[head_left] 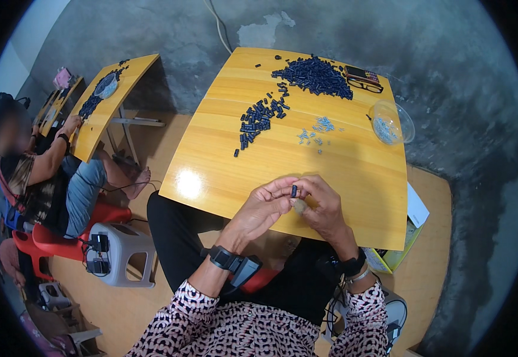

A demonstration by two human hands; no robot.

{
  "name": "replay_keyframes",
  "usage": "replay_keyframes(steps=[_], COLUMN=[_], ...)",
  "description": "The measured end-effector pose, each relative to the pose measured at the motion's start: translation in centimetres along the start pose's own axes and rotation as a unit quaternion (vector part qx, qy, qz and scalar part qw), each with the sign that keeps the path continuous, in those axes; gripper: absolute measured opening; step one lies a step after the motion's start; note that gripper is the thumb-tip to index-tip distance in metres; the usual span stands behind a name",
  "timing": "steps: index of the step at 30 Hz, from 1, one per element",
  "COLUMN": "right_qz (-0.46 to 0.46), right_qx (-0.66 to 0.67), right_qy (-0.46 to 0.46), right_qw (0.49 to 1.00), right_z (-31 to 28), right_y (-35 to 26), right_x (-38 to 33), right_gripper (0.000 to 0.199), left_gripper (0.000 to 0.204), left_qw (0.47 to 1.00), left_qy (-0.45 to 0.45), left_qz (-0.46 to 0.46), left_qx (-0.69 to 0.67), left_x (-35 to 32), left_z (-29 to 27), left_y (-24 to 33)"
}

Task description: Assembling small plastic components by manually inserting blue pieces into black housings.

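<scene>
Near the table's front edge my two hands meet, fingertips pinched together. Between them stands a small black cylindrical piece (294, 191). My left hand (258, 209) closes on it from the left, my right hand (323, 207) from the right. A tan covering (299, 205) shows at my right thumb tip. Beyond my hands, a loose band of similar black pieces (259, 122) lies on the yellow wooden table (211, 160). Farther back is a larger heap of black pieces (312, 76). Small silvery-blue parts (324, 124) are scattered right of the band.
At the table's right edge stands a clear round bowl (388, 124) with more silvery-blue parts. Eyeglasses (366, 86) and a phone-like dark object (361, 74) lie back right. Leftward, another person (38, 160) works at a second table (122, 83), beside a grey stool (116, 256).
</scene>
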State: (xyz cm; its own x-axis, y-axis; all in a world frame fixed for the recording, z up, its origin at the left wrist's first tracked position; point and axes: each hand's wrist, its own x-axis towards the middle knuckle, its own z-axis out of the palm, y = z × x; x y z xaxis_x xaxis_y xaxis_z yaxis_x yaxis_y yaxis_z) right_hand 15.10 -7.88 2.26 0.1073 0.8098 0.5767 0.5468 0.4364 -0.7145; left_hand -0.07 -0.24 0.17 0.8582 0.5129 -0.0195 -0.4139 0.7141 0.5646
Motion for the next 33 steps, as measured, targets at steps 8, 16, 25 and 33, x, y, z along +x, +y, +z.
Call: replay_keyframes(steps=[8, 16, 25, 33], right_qz=[0.024, 0.036, 0.046, 0.053], right_qx=[0.015, 0.028, 0.041, 0.036], right_qy=[0.007, -0.004, -0.014, -0.024], right_qw=[1.0, 0.999, 0.998, 0.998], right_z=[-0.3, -0.3, -0.2, -0.2], right_y=[-0.3, -0.3, -0.1, -0.2], right_x=[-0.1, 0.1, 0.1, 0.5], right_gripper=[0.027, 0.028, 0.027, 0.027], left_gripper=[0.05, 0.048, 0.048, 0.048], left_qw=[0.996, 0.997, 0.996, 0.995], left_qy=[0.0, 0.022, 0.053, 0.07], left_qz=[0.005, 0.016, 0.021, 0.028], left_qx=[0.084, 0.076, 0.063, 0.067], left_x=[0.0, 0.0, -0.2, -0.2], left_z=[0.5, 0.5, 0.9, 1.0], left_y=[-0.2, -0.3, -0.3, -0.4])
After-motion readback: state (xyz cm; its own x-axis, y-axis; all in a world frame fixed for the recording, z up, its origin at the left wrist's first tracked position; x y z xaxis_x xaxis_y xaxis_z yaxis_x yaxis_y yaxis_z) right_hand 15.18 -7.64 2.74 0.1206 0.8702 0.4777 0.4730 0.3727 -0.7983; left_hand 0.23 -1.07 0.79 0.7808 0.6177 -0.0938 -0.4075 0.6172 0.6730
